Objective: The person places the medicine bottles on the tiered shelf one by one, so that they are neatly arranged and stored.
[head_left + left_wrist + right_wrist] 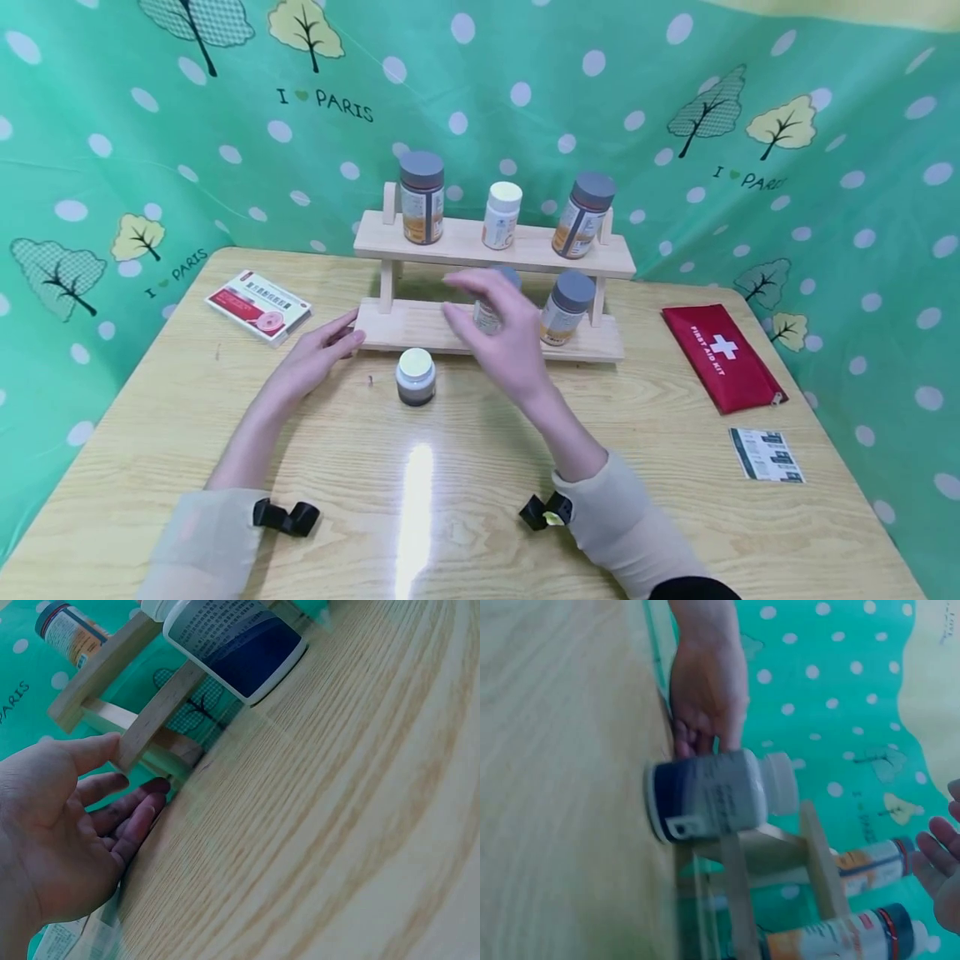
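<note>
A two-tier wooden shelf [420, 327] stands at the back of the table. My left hand [318, 358] touches the left end of its lower board, the thumb at the board's end and the other fingers loosely bent beside it in the left wrist view. In front of the board stands a small white-capped bottle [416, 379] with a dark blue lower label. My right hand [504, 342] hovers over the lower tier, thumb and fingers apart with nothing between them. Behind it, a grey-capped bottle [486, 318] is partly hidden; another grey-capped bottle [566, 308] stands to its right.
On the upper tier stand two large grey-capped bottles [422, 200] [583, 217] and a white bottle [502, 217] between them. A red and white medicine box [258, 307] lies left. At right lie a red first aid pouch [720, 354] and a flat printed packet [767, 455].
</note>
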Available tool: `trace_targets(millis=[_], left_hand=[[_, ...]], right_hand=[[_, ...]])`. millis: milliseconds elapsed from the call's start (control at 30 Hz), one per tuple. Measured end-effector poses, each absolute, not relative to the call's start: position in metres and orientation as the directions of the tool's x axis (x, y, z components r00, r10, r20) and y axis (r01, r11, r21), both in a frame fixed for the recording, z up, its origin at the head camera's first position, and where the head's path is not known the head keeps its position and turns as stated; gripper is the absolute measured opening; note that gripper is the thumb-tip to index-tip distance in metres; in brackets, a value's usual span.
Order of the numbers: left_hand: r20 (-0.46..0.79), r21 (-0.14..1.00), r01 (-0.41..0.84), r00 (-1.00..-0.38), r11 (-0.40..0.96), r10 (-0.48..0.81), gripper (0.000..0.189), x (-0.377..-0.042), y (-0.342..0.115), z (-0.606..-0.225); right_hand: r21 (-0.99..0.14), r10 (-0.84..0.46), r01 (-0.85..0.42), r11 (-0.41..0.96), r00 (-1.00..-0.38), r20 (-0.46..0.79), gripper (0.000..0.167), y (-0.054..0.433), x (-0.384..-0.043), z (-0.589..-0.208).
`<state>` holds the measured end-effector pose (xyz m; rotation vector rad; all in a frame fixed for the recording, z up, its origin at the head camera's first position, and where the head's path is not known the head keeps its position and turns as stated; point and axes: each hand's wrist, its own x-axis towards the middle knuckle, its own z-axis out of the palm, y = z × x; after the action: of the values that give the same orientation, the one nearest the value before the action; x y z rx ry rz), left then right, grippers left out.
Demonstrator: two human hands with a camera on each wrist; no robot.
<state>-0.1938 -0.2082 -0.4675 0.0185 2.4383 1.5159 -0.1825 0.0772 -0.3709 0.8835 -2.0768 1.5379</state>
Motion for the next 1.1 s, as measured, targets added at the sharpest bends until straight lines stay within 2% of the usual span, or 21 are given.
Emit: trace_targets(millis=[100, 267, 367, 467, 667, 1100], left_hand=[[-0.219, 0.884, -0.128, -0.963, 0.449, 0.156, 0.076, -0.195, -0.207, -0.467], [-0.215, 0.886, -0.121, -0.963, 0.448, 0.164, 0.075, -0.196, -0.206, -0.465], [-0.209, 0.887, -0.117, -0.964, 0.447, 0.163, 0.074, -0.195, -0.206, -0.466], [-0.211, 0.89, -0.12, -0.964, 0.441, 0.163, 0.074, -0.194, -0.207, -0.466], [-0.23, 0.889, -0.141, -0.96, 0.436, 0.159, 0.076, -0.192, -0.208, -0.467], [-0.231, 0.888, -0.141, -0.96, 0.438, 0.16, 0.076, -0.193, -0.208, -0.468]], right_hand=[[-0.75, -0.364, -0.633, 0.194, -0.756, 0.544, 0.038, 0.068, -0.181, -0.382], [-0.785, -0.514, -0.509, 0.353, -0.806, 0.292, 0.058, 0.062, -0.183, -0.399], [-0.767, -0.563, -0.465, 0.443, -0.809, 0.166, 0.065, 0.062, -0.185, -0.405], [-0.74, -0.6, -0.457, 0.494, -0.795, 0.091, 0.065, 0.063, -0.187, -0.411], [-0.697, -0.65, -0.485, 0.529, -0.76, 0.035, 0.065, 0.062, -0.189, -0.418], [-0.661, -0.645, -0.472, 0.583, -0.764, -0.024, 0.066, 0.062, -0.189, -0.419]])
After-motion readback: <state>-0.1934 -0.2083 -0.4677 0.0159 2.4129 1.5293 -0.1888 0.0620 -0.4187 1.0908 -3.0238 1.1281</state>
